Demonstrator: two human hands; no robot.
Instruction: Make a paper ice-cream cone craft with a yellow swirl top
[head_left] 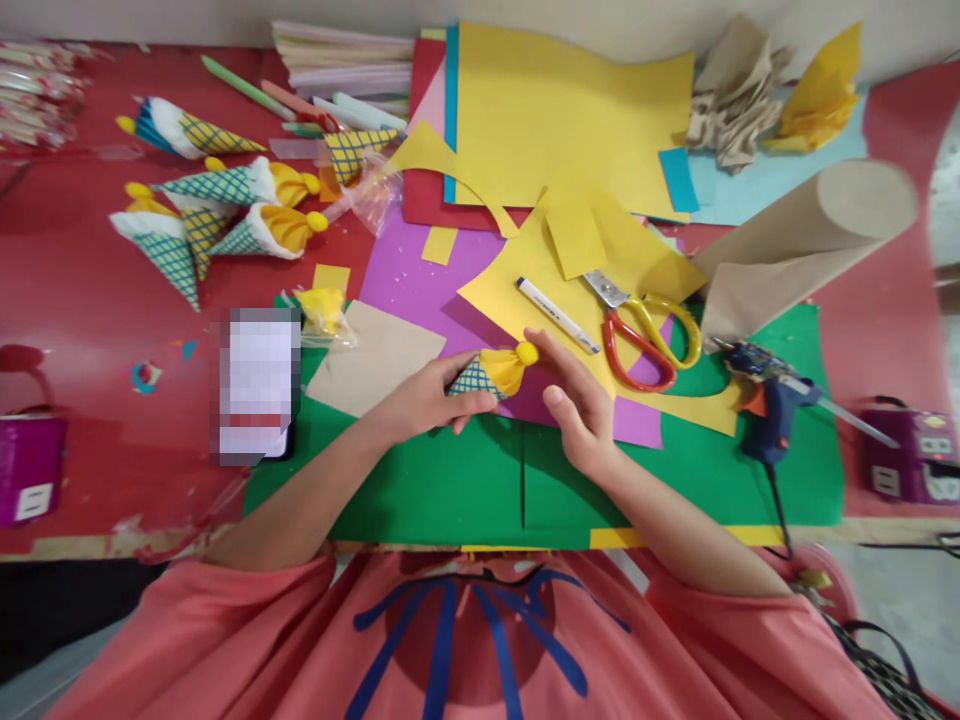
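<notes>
A small paper cone [478,381] with a blue-green lattice pattern lies on its side in my left hand [436,398], whose fingers wrap round it. Gathered yellow paper fills its mouth, ending in a yellow ball [526,353] that points right. Beside the ball, my right hand [579,405] is open, thumb and fingers apart; its fingertips are close to the ball, and I cannot tell whether they touch. Beneath both hands are a purple sheet [637,425] and a green sheet [450,480]. A white marker [557,315] and red-and-yellow-handled scissors [637,345] lie just beyond my right hand.
Several finished cones [247,185] lie at the upper left, near a phone [259,375]. On the right are a glue gun [772,415] with its cord and a brown paper roll [810,235]. Yellow sheets [570,110] cover the back; crumpled brown paper [739,95] stands beside them.
</notes>
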